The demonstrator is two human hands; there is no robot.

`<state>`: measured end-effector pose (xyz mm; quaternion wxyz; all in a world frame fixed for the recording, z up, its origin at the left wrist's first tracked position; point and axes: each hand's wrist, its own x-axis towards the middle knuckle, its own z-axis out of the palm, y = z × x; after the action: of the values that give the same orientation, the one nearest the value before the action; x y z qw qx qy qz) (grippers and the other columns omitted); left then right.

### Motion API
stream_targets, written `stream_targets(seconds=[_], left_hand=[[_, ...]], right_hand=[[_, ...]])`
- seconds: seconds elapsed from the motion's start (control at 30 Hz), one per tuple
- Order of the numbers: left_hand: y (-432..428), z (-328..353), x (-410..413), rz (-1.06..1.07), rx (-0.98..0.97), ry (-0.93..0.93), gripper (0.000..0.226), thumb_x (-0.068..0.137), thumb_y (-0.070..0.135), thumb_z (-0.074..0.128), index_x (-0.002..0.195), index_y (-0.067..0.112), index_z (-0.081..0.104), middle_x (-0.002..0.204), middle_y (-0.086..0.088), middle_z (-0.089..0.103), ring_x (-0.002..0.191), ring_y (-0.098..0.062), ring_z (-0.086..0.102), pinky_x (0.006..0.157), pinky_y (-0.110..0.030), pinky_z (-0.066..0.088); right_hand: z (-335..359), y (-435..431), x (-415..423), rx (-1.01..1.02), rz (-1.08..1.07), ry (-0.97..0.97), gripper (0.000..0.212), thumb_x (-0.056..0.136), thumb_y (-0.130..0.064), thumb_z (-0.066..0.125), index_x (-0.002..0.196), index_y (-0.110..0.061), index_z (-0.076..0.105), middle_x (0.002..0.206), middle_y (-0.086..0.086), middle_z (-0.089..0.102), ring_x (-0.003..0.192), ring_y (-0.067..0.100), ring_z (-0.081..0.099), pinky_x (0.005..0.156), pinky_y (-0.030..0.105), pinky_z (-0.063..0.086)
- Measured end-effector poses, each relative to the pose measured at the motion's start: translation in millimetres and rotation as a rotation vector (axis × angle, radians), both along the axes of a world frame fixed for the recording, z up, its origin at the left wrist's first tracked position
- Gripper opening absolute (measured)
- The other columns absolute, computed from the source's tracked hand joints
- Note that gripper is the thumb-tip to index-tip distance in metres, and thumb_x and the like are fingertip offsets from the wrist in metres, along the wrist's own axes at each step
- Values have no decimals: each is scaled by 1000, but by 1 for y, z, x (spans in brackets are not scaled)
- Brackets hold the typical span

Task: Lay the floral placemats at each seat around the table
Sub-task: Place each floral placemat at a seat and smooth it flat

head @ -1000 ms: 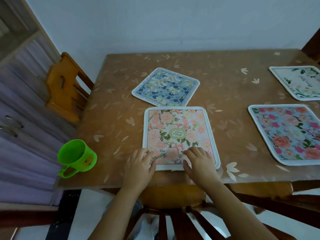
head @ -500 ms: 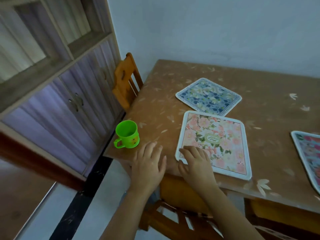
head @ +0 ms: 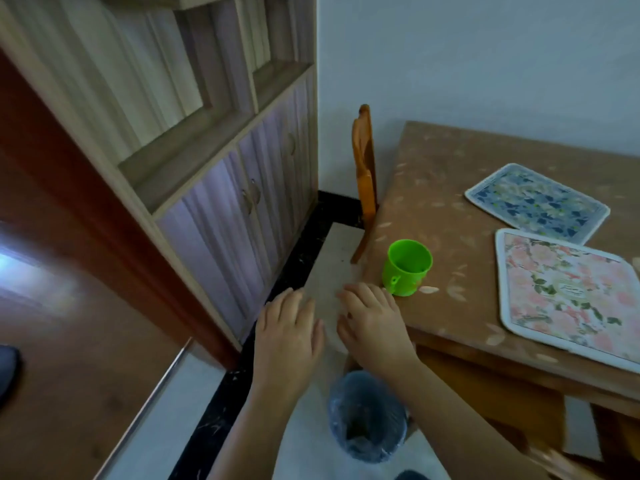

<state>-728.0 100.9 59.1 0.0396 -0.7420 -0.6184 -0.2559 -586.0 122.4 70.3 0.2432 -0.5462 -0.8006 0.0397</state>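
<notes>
Left hand [head: 287, 337] over floor, off worktop corner. Right hand [head: 375, 327] at corner of brown petal-print worktop [head: 433, 188], just beside green plastic cup [head: 408, 266]. Fingers [head: 363, 297] of both hands straight, loose, holding nothing. Pink floral placemat [head: 568, 296] flat at near edge, well right of both hands. Blue floral placemat [head: 536, 202] just beyond it. Right hand nearer. No loose mat in view; fetching one likely next.

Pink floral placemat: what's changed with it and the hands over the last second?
Both hands came off the pink floral placemat and moved left. The left hand now hangs open past the table edge, and the right hand is open at its corner beside the green cup. Neither holds anything. The camera swung left too. The pink mat, the blue floral placemat and the cup lie where they were.
</notes>
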Motion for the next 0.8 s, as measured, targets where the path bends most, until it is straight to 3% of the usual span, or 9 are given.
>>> stream_targets(seconds=[0.07, 0.4, 0.6, 0.8], left_hand=[[3, -3, -28, 30, -40, 5, 33, 69, 14, 76, 99, 2, 66, 104, -16, 66, 98, -33, 61, 79, -45, 51], [81, -12, -82, 6, -103, -42, 34, 67, 12, 77, 99, 3, 67, 104, -15, 67, 99, -32, 62, 81, -50, 52], [178, -16, -111, -53, -129, 23, 32, 74, 16, 72, 104, 6, 65, 110, -13, 66, 104, -30, 59, 84, -45, 50], [282, 0, -105, -161, -52, 29, 33, 74, 16, 72, 104, 7, 64, 109, -11, 66, 106, -28, 59, 85, -43, 49]], right_hand=[[-1, 7, -31, -13, -7, 12, 34, 69, -8, 69, 102, -5, 63, 101, 14, 66, 93, 33, 61, 84, 45, 48], [-9, 79, -88, -20, -37, -80, 38, 72, -16, 72, 108, -10, 62, 106, 8, 66, 99, 27, 61, 88, 42, 47], [-20, 181, -113, -71, -94, 3, 36, 79, -18, 66, 114, -9, 59, 116, 10, 62, 110, 29, 55, 96, 48, 41], [-10, 266, -100, -4, -206, -16, 35, 76, -19, 69, 109, -11, 60, 110, 9, 65, 107, 29, 58, 93, 49, 43]])
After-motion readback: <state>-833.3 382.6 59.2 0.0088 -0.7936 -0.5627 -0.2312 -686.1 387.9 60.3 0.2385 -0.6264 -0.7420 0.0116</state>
